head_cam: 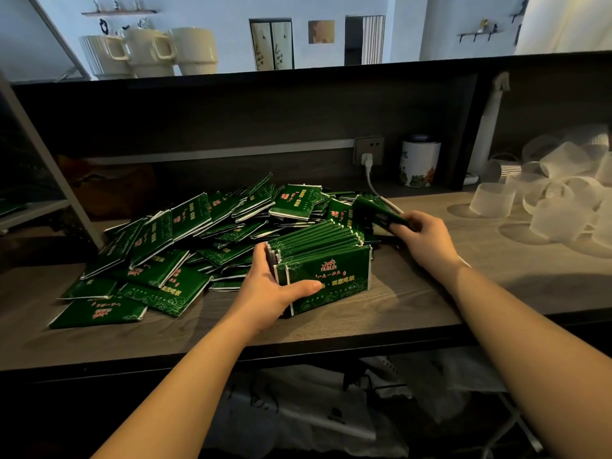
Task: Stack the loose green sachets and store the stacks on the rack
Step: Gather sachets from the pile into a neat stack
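Head view, looking down at a wooden shelf (pixel 397 313). Left hand (pixel 271 286) grips a stack of green sachets (pixel 323 260) standing on edge at centre, thumb across the near printed face, fingers curled round the left end. Right hand (pixel 420 233), at 2 o'clock from the stack, pinches a few more sachets (pixel 374 210), tilted, their free end pointing toward 10 o'clock. Loose pile (pixel 185 240) spreads from 9 to 12 o'clock of the stack, flat and overlapping.

Step in hand, as I judge it: gathering, with the stack not yet stored. Next move calls for squaring the pinched sachets to the stack's faces and sliding them in at the back without letting the row fan open.

Stack's sachets run long axis roughly 9 to 3, the row building toward 12. Frosted cups (pixel 543 200) sit at 3 o'clock, well apart.
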The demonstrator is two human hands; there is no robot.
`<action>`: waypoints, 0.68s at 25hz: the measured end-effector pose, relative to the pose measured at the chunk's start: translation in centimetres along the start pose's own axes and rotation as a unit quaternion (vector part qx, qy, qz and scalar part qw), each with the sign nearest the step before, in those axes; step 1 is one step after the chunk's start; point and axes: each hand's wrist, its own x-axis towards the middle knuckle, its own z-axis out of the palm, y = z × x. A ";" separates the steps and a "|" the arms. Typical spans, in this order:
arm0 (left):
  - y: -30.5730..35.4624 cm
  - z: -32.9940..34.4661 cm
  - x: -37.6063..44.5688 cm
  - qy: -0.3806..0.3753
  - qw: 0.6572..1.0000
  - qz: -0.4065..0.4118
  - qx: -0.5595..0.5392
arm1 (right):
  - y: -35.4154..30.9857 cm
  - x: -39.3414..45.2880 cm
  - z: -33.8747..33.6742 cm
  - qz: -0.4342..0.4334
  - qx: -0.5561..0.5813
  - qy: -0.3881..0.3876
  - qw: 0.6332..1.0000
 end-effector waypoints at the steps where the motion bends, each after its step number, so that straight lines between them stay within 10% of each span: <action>1: 0.1 0.0 -0.1 -0.003 1.000 -0.001 0.002 | -0.3 -0.4 -0.2 0.010 0.058 0.009 0.998; 9: 0.6 0.1 -0.5 -0.016 1.000 -0.004 0.013 | -2.8 -6.0 -4.8 0.139 0.584 -0.031 0.800; 17: 1.0 0.0 -0.9 -0.027 0.998 0.005 0.053 | -4.7 -9.6 -2.2 0.004 0.265 -0.146 0.953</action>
